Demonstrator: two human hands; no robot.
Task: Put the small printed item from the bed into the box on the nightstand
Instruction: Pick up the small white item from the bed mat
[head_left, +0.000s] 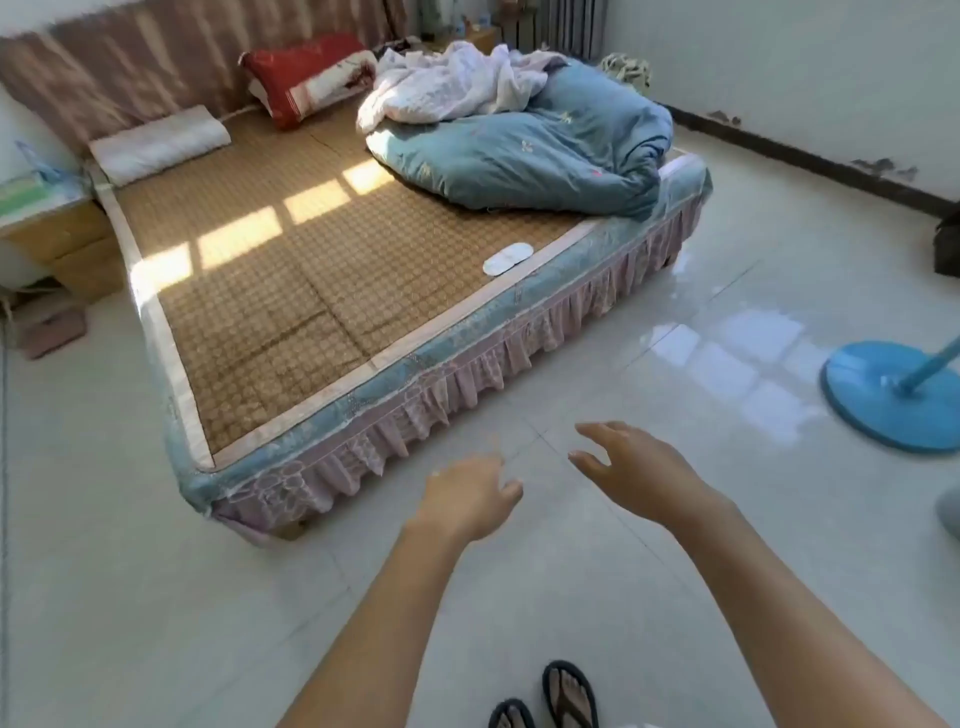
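**Both hands free, item on the bed's near edge**

A person stands on the tiled floor (675, 545) at the foot corner of the bed (322, 291), both bare arms stretched forward. The left hand (467, 501) hangs over the floor just short of the bed's frilled skirt (467, 374), fingers loosely curled and gripping nothing. The right hand (631, 467) is beside it, slightly farther forward, fingers spread and relaxed, also holding nothing.

The small item (507, 258) is a pale, flat oval lying on the woven mat (260, 291) near the bed's long edge, just below the blue quilt (540, 156). Its print is too small to make out. It is well apart from both hands.

The nightstand (57, 228) stands at the left by the head of the bed, next to a white pillow (161, 143). A greenish box (21, 195) sits on its top, cut off by the frame's edge. A red pillow (306, 78) leans on the headboard, and a blue fan base (883, 400) rests on the floor at right.
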